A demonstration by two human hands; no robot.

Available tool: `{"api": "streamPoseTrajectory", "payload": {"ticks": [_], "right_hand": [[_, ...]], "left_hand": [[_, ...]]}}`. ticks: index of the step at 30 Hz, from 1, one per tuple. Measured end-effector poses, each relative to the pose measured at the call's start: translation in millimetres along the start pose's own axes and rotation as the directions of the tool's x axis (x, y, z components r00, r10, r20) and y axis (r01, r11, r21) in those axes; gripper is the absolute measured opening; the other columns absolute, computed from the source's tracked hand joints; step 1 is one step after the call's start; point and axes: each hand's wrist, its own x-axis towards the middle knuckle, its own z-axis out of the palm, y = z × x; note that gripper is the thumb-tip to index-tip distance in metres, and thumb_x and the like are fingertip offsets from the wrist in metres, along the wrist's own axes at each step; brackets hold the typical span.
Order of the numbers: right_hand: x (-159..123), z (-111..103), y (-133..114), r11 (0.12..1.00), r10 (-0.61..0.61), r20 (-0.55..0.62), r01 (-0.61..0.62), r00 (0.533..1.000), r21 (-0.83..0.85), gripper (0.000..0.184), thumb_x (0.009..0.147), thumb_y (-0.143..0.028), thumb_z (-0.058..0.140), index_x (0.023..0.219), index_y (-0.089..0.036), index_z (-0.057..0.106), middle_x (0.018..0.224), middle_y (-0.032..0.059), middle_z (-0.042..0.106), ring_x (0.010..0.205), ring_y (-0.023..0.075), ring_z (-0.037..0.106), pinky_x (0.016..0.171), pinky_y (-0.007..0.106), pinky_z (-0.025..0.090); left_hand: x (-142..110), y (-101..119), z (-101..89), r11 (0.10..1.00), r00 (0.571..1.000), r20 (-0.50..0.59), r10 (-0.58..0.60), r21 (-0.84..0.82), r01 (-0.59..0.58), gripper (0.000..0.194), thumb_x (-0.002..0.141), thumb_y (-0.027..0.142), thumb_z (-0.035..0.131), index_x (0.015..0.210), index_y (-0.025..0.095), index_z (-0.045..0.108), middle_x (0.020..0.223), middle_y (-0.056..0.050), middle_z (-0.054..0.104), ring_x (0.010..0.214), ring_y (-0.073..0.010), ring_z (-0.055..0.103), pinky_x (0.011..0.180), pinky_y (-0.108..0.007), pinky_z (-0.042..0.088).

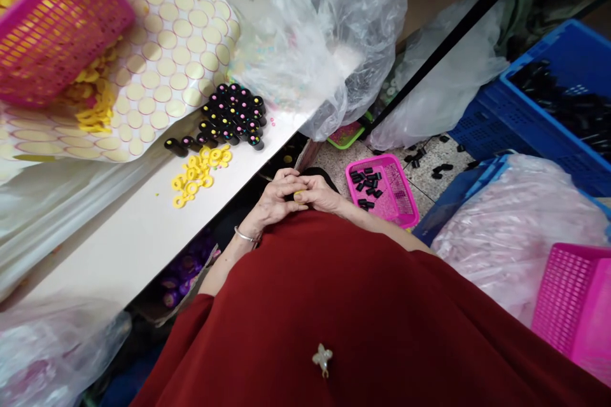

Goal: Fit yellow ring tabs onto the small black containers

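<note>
White tabletop (138,241): black tubes (233,117), long axes mostly vertical. Left hand (279,196) touching right hand (319,193); grip unclear.

On the white worktop (143,222): yellow rings (205,156), black cylinders (233,111) dotted pink or yellow, a white sheet (165,32) with cream ovals.

On the table (138,222) to your left, rings (205,159) are lying before the cylinders (233,114); a sheet (172,44) is spreading behind, a basket (67,28) sitting at its left end. To your right, a tray (397,189) is resting on the floor (329,162), a crate (494,124) standing beyond.
</note>
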Motion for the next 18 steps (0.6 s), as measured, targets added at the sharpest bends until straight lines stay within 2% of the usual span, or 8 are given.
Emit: {"api": "streamPoseTrajectory", "payload": {"ticks": [3, 6, 9, 10, 12, 15, 17, 18], "right_hand": [[7, 0, -2, 0.998, 0.028, 0.074, -0.024, 0.997, -0.056, 0.041, 0.056, -0.035, 0.082, 0.088, -0.013, 0.067, 0.075, -0.0012, 0.061, 0.064, 0.0072, 0.052, 0.055, 0.018, 0.042], [15, 0, -5, 0.977, 0.029, 0.113, -0.004, 0.993, -0.214, 0.037, 0.058, -0.034, 0.080, 0.084, -0.012, 0.066, 0.071, -0.0022, 0.058, 0.061, 0.0076, 0.050, 0.054, 0.019, 0.040], [25, 0, -2, 0.855, -0.110, 0.084, 0.137, 0.990, -0.500, 0.032, 0.063, -0.034, 0.074, 0.087, -0.014, 0.065, 0.079, 0.0001, 0.062, 0.070, 0.0123, 0.055, 0.064, 0.025, 0.044], [29, 0, 0, 0.753, -0.182, 0.070, 0.185, 0.981, -0.632, 0.032, 0.067, -0.034, 0.071, 0.091, -0.015, 0.065, 0.083, 0.0015, 0.063, 0.074, 0.0141, 0.056, 0.068, 0.028, 0.045], [39, 0, 4, 0.449, -0.309, 0.081, 0.220, 0.948, -0.866, 0.032, 0.073, -0.032, 0.067, 0.100, -0.016, 0.064, 0.091, 0.0050, 0.063, 0.082, 0.0174, 0.056, 0.075, 0.031, 0.045], [58, 0, 7, -0.035, -0.330, 0.157, 0.154, 0.931, -0.987, 0.032, 0.080, -0.035, 0.064, 0.104, -0.013, 0.062, 0.099, 0.0115, 0.063, 0.091, 0.0225, 0.053, 0.080, 0.034, 0.043], [69, -3, 6, -0.242, -0.285, 0.165, 0.096, 0.944, -0.966, 0.032, 0.083, -0.040, 0.061, 0.101, -0.013, 0.061, 0.098, 0.0134, 0.062, 0.093, 0.0246, 0.052, 0.080, 0.035, 0.042], [74, -4, 6, -0.303, -0.271, 0.156, 0.070, 0.950, -0.951, 0.031, 0.083, -0.041, 0.060, 0.098, -0.014, 0.061, 0.097, 0.0133, 0.062, 0.092, 0.0247, 0.051, 0.079, 0.034, 0.042]], "left_hand": [[-6, -6, 0.1, 0.999, 0.995, -0.095, -0.010, 0.036, 0.013, 0.031, 0.070, 0.040, 0.075, 0.093, 0.020, 0.071, 0.089, -0.007, 0.066, 0.108, -0.0244, 0.050, 0.092, -0.045, 0.046], [-13, -4, -1.2, 0.994, 0.990, -0.142, 0.023, 0.107, -0.008, 0.033, 0.070, 0.039, 0.075, 0.097, 0.020, 0.070, 0.090, -0.008, 0.066, 0.107, -0.0245, 0.050, 0.091, -0.044, 0.047], [-22, -1, -11.0, 0.986, 0.981, -0.190, 0.048, 0.167, -0.016, 0.037, 0.068, 0.039, 0.077, 0.099, 0.021, 0.069, 0.097, -0.008, 0.067, 0.107, -0.0243, 0.051, 0.092, -0.044, 0.047], [-25, -1, -16.9, 0.984, 0.970, -0.238, 0.037, 0.176, 0.006, 0.037, 0.068, 0.039, 0.077, 0.100, 0.021, 0.069, 0.101, -0.008, 0.067, 0.106, -0.0236, 0.053, 0.091, -0.043, 0.047], [-31, -7, -31.0, 0.979, 0.915, -0.403, -0.031, 0.173, 0.109, 0.031, 0.070, 0.038, 0.075, 0.096, 0.022, 0.069, 0.101, -0.007, 0.066, 0.100, -0.0213, 0.057, 0.089, -0.041, 0.048], [-38, -24, -51.7, 0.925, 0.730, -0.651, -0.207, 0.112, 0.362, 0.019, 0.072, 0.035, 0.071, 0.084, 0.021, 0.068, 0.091, -0.005, 0.066, 0.088, -0.0189, 0.060, 0.080, -0.036, 0.049], [-41, -36, -61.1, 0.851, 0.596, -0.755, -0.273, 0.099, 0.515, 0.015, 0.071, 0.032, 0.068, 0.080, 0.019, 0.067, 0.088, -0.005, 0.066, 0.087, -0.0196, 0.059, 0.076, -0.034, 0.048], [-43, -41, -64.3, 0.807, 0.535, -0.799, -0.274, 0.111, 0.580, 0.014, 0.071, 0.031, 0.066, 0.079, 0.019, 0.067, 0.088, -0.005, 0.065, 0.088, -0.0203, 0.058, 0.077, -0.035, 0.047]]}}
